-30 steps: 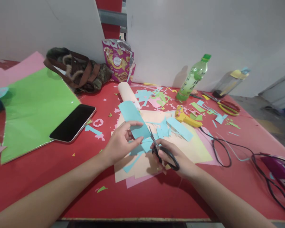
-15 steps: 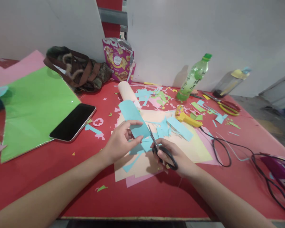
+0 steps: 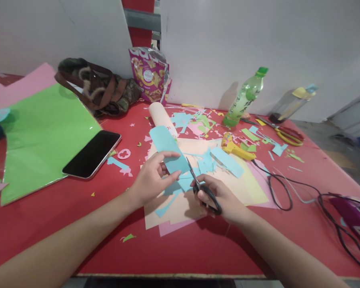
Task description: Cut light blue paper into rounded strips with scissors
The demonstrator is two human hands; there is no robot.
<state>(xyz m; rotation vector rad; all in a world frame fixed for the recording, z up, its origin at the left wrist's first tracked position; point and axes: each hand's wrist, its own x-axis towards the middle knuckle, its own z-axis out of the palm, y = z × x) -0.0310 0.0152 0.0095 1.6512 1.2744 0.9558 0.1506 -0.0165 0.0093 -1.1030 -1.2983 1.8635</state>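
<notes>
My left hand (image 3: 156,176) pinches a strip of light blue paper (image 3: 165,142) between thumb and fingers. In my right hand (image 3: 220,196) is a pair of scissors (image 3: 211,197) with black handles, fingers through the loops. The blades point up and left, at the right edge of the blue strip. Below both hands lie cream paper sheets (image 3: 156,218) with several blue offcuts on top. Another blue piece (image 3: 228,162) rests on the stack to the right of the blades.
A phone (image 3: 92,155) lies on a green sheet (image 3: 45,140) at left. Behind stand a cloth bag (image 3: 120,90), a snack bag (image 3: 150,76) and a green bottle (image 3: 246,98). A yellow glue gun (image 3: 237,150) trails a black cord toward a purple power strip (image 3: 355,224). A paper roll (image 3: 162,118) lies ahead.
The scissors' handles have drawn slightly closer together in my right hand. My left hand and the blue strip have hardly moved.
</notes>
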